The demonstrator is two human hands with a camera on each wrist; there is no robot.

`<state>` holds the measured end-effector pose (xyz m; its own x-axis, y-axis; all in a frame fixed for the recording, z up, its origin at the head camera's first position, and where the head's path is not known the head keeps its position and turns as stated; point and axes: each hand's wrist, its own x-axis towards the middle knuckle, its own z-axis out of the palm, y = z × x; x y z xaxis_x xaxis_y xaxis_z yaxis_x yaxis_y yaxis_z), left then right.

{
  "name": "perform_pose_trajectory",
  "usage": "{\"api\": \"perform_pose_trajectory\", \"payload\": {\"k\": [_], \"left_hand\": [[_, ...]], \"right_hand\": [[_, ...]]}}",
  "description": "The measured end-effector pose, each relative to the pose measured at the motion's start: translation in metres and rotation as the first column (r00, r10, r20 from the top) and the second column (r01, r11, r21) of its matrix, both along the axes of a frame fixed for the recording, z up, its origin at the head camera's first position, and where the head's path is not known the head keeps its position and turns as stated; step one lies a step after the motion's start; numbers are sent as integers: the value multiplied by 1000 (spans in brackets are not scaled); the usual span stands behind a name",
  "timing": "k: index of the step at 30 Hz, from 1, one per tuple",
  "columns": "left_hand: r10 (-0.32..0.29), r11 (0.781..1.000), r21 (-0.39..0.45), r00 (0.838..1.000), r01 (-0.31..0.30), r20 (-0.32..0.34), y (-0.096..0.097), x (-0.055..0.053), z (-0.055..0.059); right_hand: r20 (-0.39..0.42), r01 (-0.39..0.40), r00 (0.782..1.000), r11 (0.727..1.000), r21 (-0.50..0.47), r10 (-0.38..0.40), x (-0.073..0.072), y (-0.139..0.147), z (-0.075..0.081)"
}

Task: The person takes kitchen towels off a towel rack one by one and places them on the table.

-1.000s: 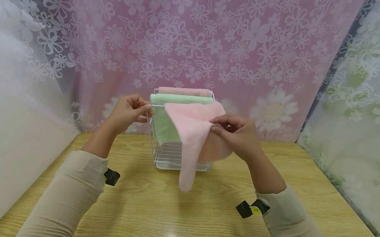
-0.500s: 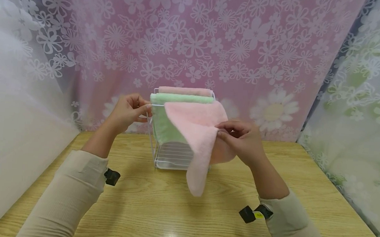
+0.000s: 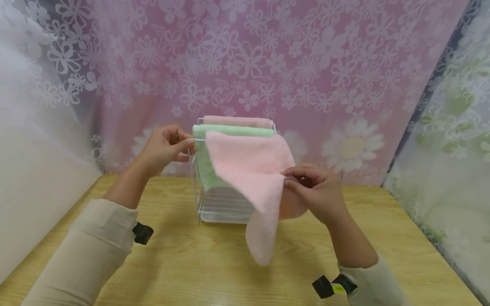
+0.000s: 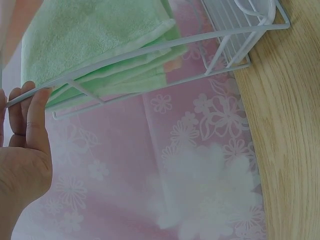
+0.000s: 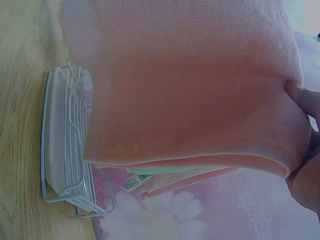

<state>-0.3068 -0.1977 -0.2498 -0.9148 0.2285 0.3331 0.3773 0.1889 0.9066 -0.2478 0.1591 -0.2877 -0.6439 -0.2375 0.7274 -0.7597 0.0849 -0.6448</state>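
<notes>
A white wire rack stands on the table with towels draped over its bars. My left hand pinches the rack's front left top corner; in the left wrist view its fingers curl round the white wire. My right hand pinches the edge of a pink towel, pulling it toward the right front. That towel lies over the front bar, and one loose end hangs below the rack's base. Behind it hangs a folded green towel. Farthest back is another pink towel.
A white tray forms the bottom of the rack, under wire slats. The wooden table reaches back to a pink floral curtain. Pale sheets, including a white one at left, border both sides.
My right hand has moved right and down, drawing the pink towel's pinched edge along. The towel's hanging end has swung to the right. My left hand keeps its place on the rack.
</notes>
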Motion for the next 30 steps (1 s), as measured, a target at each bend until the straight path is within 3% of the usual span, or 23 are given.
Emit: {"api": "perform_pose_trajectory", "payload": {"k": [13,20,30], "left_hand": [[-9,999,33,1000,9,-3,0,1,-1],[-4,1000,27,1000,4,-2,-1,1,-1],[4,1000,13,1000,-4,1,0,-1,-1]], "right_hand": [[-77,-72,995,997,-17,70,4,6,-3],[-62,78,995,996,38,-75,4,10,-5],[21,134,990,983,125,-137,0,23,-13]]}}
